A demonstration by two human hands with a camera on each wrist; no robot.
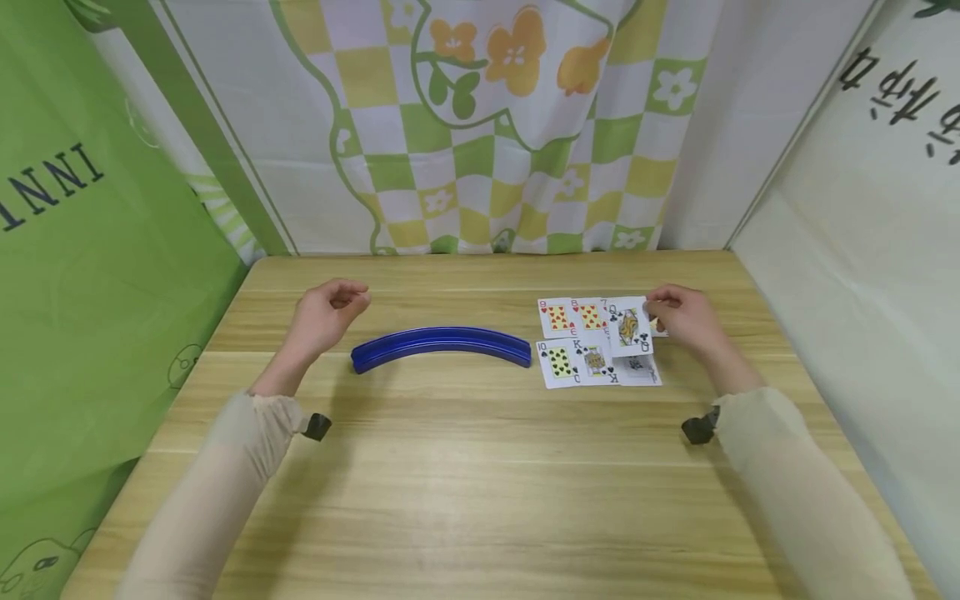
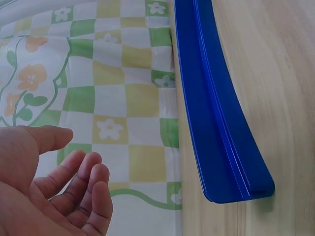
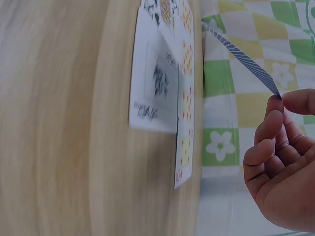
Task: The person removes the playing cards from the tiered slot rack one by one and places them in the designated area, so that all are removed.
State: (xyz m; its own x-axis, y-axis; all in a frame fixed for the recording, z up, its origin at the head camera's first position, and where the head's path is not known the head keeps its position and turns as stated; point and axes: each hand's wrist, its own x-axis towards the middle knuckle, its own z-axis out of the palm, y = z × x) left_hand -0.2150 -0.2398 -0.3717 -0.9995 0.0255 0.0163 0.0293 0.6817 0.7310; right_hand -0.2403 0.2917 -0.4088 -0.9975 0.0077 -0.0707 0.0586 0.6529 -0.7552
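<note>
My right hand pinches a queen of clubs at its edge between thumb and forefinger. In the right wrist view this playing card is raised above the table, seen nearly edge-on with its patterned back showing. Beneath it are two rows of face-up cards: red hearts behind, and black cards with a ten and a king in front. My left hand hovers with fingers loosely curled, holding nothing. Near it, a curved blue card holder rests on the table, its groove bare.
The wooden table meets a checked, flowered curtain at its back edge. A green cloth hangs on the left and a white one on the right. Dark wrist cameras sit at both cuffs.
</note>
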